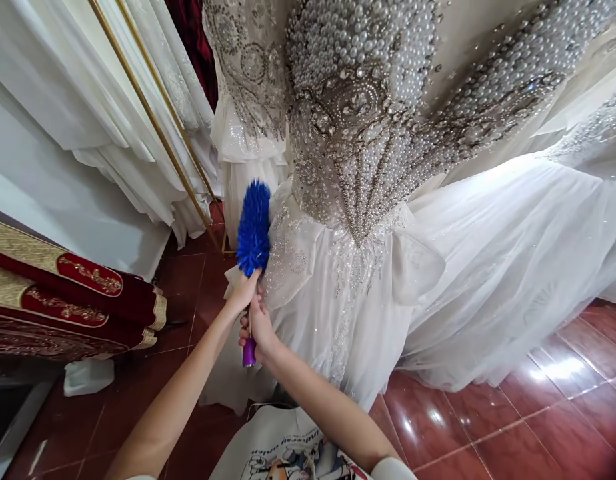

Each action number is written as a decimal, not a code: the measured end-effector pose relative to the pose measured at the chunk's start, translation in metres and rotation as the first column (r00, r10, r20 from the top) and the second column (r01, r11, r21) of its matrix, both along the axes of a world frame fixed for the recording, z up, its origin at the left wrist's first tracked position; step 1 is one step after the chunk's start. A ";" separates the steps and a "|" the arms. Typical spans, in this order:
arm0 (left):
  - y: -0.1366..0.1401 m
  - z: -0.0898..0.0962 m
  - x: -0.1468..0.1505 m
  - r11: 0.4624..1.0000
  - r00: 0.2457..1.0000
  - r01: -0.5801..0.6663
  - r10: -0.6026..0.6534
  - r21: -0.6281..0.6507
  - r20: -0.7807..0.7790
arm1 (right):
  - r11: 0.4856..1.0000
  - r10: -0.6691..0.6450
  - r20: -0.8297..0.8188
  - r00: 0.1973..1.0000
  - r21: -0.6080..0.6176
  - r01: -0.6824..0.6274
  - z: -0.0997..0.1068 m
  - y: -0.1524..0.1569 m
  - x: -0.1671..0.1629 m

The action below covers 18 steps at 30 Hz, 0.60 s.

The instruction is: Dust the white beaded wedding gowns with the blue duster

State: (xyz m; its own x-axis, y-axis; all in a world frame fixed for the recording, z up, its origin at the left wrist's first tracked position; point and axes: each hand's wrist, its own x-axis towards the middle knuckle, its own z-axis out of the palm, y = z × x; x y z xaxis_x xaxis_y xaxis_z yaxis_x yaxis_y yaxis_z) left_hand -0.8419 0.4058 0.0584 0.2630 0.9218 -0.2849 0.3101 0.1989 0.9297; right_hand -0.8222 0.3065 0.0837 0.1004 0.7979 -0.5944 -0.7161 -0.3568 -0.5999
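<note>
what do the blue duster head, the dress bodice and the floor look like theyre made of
Fluffy blue duster head: soft synthetic fibre, probably microfibre or chenille, judging by its dense shaggy pile. White gown's beaded bodice: fabric thickly covered in pearl-like beads and sparkling stones, likely imitation. Dark red floor: glazed tile, glossy reflections and grout lines.

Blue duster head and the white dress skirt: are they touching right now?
Touching. The head view shows the blue duster head pressed against the white dress skirt beside the beaded bodice, with no gap between them. Both hands grip its handle: left hand, right hand.
</note>
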 end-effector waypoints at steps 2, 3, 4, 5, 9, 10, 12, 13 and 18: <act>0.002 -0.024 -0.019 0.999 0.996 -0.027 0.025 -0.024 -0.085 | 0.992 0.075 -0.090 0.993 -0.091 -0.083 -0.009 0.001 -0.007; 0.003 -0.028 -0.027 0.999 0.993 -0.043 0.040 -0.024 -0.115 | 0.988 0.101 -0.112 0.989 -0.107 -0.113 -0.010 0.002 -0.010; 0.004 -0.025 -0.034 0.998 0.990 -0.056 0.054 -0.010 -0.134 | 0.987 0.120 -0.121 0.985 -0.097 -0.132 -0.008 0.002 -0.012; 0.004 -0.017 -0.038 0.998 0.988 -0.068 0.070 0.018 -0.140 | 0.989 0.128 -0.113 0.985 -0.065 -0.136 -0.003 0.003 -0.014; 0.003 0.054 -0.033 0.970 0.998 -0.051 0.060 0.239 -0.029 | 0.973 0.062 0.041 0.997 0.218 -0.070 0.032 0.001 -0.017; 0.001 0.074 -0.027 0.950 1.000 -0.020 0.015 0.311 0.020 | 0.957 0.011 0.094 0.996 0.289 -0.038 0.041 0.000 -0.015; -0.002 0.102 -0.011 0.901 0.991 0.070 -0.113 0.428 0.076 | 0.927 -0.124 0.175 0.977 0.371 0.051 0.053 -0.002 -0.010; -0.003 0.108 -0.002 0.884 0.983 0.118 -0.170 0.453 0.075 | 0.919 -0.179 0.193 0.965 0.382 0.095 0.056 -0.003 -0.007; 0.004 0.067 0.016 0.973 0.990 0.144 -0.144 0.178 -0.011 | 0.967 -0.148 0.134 0.980 0.226 0.115 0.034 0.001 0.006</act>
